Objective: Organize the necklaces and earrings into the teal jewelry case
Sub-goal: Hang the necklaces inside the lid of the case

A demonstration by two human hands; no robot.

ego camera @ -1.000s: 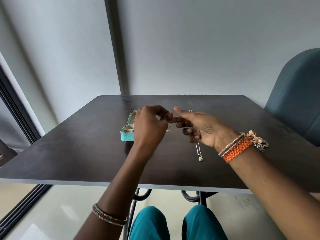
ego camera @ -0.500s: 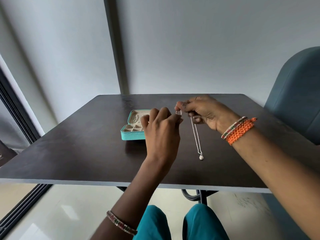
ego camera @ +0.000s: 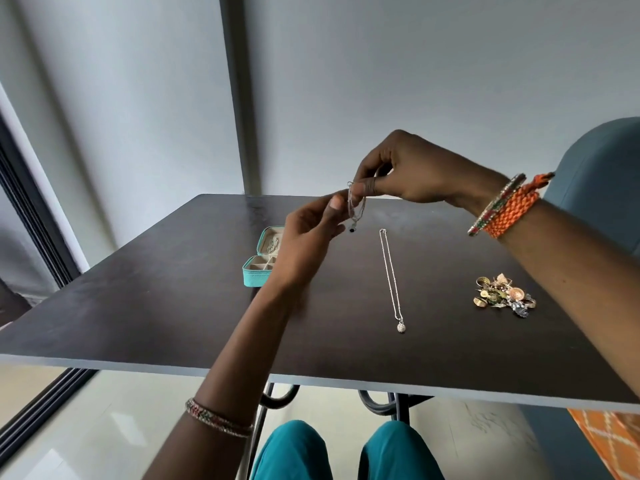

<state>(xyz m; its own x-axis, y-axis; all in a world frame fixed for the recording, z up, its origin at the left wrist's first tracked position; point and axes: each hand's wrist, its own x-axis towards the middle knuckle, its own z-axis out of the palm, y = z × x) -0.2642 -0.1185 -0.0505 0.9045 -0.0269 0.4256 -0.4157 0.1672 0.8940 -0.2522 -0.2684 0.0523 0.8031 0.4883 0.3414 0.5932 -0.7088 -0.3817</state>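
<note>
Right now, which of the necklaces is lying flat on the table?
The silver necklace with the round pale pendant, stretched straight on the table. The other, with a dark pendant, hangs bunched between the left hand and right hand.

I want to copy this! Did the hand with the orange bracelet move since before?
Yes. The right hand rose: before it was low over the dark table, now it is above the table's far edge, against the wall.

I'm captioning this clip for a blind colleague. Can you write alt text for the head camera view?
Both hands, the left hand and the right hand, hold a thin silver necklace with a dark pendant above a dark table. On the table lie an open teal jewelry case, a second silver necklace stretched out straight, and a pile of earrings.
</note>
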